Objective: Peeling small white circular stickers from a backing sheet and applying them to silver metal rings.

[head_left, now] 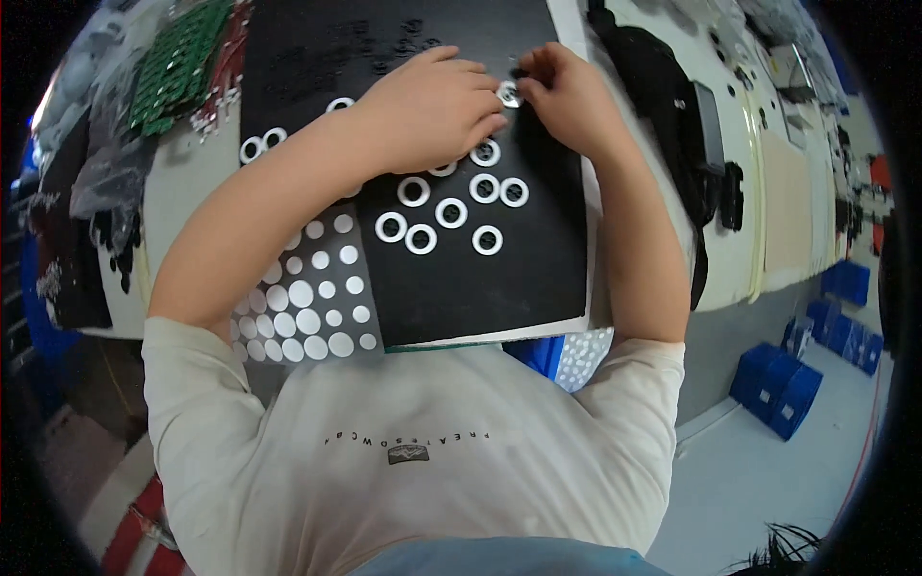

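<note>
Several white rings [451, 213] with dark centres lie spread over a black board [480, 298]. Across the board's upper middle reaches my left hand [434, 108], its fingers stretched out and partly hiding rings beneath it. To its right, my right hand [569, 96] has thumb and index finger pinched by a small black part [518, 72], too small to make out clearly. Just below that pinch, another white ring [510, 94] sits between the two hands, close to the right thumb tip. Small black or clear pieces [408, 43] are scattered on the board beyond my left hand.
Under my left forearm lies a sheet of white round stickers [307, 322]. Green circuit boards [180, 67] and red wires [223, 72] are at the far left, beside plastic bags [115, 163]. A black bag [658, 96] lies on the right. Blue boxes [776, 389] stand on the floor.
</note>
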The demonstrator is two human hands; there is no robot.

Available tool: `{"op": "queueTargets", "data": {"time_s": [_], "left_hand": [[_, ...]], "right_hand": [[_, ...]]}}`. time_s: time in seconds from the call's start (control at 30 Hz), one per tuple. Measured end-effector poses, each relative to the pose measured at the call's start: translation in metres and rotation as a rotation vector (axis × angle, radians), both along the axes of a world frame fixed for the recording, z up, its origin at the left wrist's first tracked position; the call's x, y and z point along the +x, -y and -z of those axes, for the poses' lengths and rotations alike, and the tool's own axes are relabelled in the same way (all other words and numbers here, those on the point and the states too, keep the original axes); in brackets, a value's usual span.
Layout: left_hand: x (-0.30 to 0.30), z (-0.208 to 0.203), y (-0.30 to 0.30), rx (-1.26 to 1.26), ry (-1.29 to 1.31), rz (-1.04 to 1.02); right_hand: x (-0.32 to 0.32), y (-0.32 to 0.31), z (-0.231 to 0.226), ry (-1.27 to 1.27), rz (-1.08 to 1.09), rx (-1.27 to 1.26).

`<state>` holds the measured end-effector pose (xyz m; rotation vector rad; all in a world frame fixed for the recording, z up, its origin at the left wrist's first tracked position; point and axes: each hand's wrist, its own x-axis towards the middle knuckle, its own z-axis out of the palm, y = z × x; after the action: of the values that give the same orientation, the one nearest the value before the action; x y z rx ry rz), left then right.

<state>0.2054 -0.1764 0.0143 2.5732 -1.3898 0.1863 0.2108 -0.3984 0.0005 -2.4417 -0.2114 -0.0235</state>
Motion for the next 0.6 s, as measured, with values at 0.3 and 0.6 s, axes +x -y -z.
{"op": "queueTargets", "data": {"time_s": [0.3,0.6], "left_hand": [[-0.043,0.007,-0.039,-0.098,-0.127,0.035],[-0.069,-0.034,-0.104,-0.22,-0.073,-0.16]], "right_hand": [[-0.016,0.004,-0.015,-0.206,0.006,0.013],[-0.02,0.028,-0.005,-0.199,0.059,0.281]]}}
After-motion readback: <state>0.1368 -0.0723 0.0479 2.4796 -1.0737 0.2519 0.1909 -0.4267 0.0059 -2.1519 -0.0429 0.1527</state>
